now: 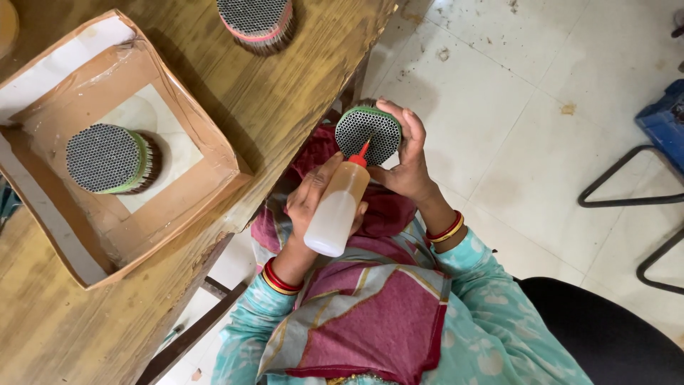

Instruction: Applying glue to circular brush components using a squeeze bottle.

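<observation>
Bundle (368,134) underside hidden by right hand (410,167)

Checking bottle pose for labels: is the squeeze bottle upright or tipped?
Tipped. The squeeze bottle leans in the left hand, red nozzle slanted up against the perforated face of the bundle held by the right hand.
</observation>
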